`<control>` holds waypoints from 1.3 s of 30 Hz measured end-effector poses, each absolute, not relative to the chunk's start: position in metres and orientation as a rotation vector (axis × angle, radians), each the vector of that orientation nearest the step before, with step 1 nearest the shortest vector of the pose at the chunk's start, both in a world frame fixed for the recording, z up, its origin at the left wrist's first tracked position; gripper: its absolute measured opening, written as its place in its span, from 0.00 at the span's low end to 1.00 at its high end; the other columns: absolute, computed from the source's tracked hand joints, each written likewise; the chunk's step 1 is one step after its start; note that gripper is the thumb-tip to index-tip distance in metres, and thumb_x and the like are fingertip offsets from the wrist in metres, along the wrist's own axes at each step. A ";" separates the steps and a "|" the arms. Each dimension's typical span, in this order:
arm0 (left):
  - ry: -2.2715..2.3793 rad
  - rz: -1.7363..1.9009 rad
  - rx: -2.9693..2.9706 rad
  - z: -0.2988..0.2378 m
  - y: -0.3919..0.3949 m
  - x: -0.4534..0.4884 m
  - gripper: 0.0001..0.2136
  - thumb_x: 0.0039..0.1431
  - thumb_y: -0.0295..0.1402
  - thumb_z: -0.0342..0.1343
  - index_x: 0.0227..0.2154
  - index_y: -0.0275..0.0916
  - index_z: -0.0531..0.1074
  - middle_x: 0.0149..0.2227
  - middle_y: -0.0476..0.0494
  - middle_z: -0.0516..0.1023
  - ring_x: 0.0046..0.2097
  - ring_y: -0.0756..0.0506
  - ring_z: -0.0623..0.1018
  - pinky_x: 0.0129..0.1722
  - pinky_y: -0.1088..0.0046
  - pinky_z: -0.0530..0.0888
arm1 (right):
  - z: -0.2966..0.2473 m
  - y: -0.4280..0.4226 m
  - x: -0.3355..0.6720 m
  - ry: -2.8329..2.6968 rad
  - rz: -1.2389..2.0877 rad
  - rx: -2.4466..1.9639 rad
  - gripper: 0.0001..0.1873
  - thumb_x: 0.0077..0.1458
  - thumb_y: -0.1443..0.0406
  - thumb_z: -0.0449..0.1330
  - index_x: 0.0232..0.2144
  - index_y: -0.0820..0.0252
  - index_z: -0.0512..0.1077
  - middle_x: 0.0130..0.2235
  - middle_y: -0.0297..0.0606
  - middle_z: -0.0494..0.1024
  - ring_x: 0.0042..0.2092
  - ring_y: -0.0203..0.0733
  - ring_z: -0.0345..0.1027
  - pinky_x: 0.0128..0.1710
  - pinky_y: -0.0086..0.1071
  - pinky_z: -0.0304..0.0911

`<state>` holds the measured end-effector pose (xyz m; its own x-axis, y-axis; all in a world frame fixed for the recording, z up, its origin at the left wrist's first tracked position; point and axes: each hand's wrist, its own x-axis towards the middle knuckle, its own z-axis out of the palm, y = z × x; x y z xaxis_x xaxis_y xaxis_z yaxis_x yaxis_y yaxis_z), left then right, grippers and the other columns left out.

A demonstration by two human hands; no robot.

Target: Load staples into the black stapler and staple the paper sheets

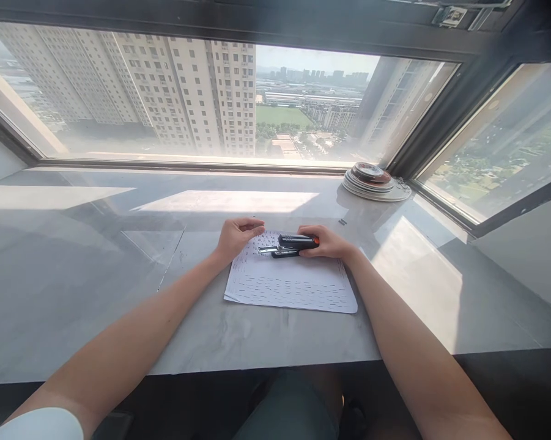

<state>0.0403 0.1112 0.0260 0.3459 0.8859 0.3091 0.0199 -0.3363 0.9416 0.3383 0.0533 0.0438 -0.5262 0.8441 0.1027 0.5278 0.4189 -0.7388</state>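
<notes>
A black stapler [290, 242] with an orange-red spot lies over the upper part of a white paper stack [293, 296]. My right hand [325, 241] is wrapped round the stapler's right end. From its left end juts a silver metal strip, apart from the black top arm. Rows of short dark marks cover much of the paper. At the stack's upper left corner is my left hand [239, 236], thumb and fingertips pinched together. Whether anything small sits in that pinch cannot be made out.
Two short dark strips [342, 222] lie on the marble-patterned sill [202, 342], beyond my right hand. A pile of round plates or lids [375, 183] stands in the far right corner by the window frame. The sill's front edge runs close to my lap.
</notes>
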 end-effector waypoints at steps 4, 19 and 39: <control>0.851 1.119 1.723 0.028 0.110 0.041 0.17 0.50 0.45 0.73 0.39 0.40 0.85 0.36 0.41 0.86 0.38 0.41 0.84 0.41 0.61 0.83 | 0.044 0.054 0.339 -2.216 0.908 -1.167 0.14 0.52 0.56 0.68 0.34 0.56 0.72 0.37 0.34 0.71 0.37 0.42 0.64 0.39 0.35 0.58; 0.786 1.074 1.745 0.024 0.110 0.042 0.20 0.50 0.47 0.72 0.43 0.40 0.85 0.35 0.42 0.86 0.38 0.40 0.84 0.45 0.57 0.83 | 0.044 0.054 0.339 -2.215 0.917 -1.160 0.14 0.52 0.55 0.68 0.34 0.56 0.73 0.37 0.34 0.72 0.38 0.42 0.65 0.40 0.35 0.59; 0.759 1.151 1.722 0.026 0.108 0.045 0.17 0.55 0.47 0.69 0.41 0.42 0.85 0.39 0.41 0.86 0.43 0.39 0.84 0.48 0.57 0.82 | 0.044 0.054 0.338 -2.227 0.901 -1.157 0.14 0.53 0.54 0.68 0.33 0.56 0.71 0.36 0.34 0.71 0.37 0.42 0.65 0.39 0.35 0.58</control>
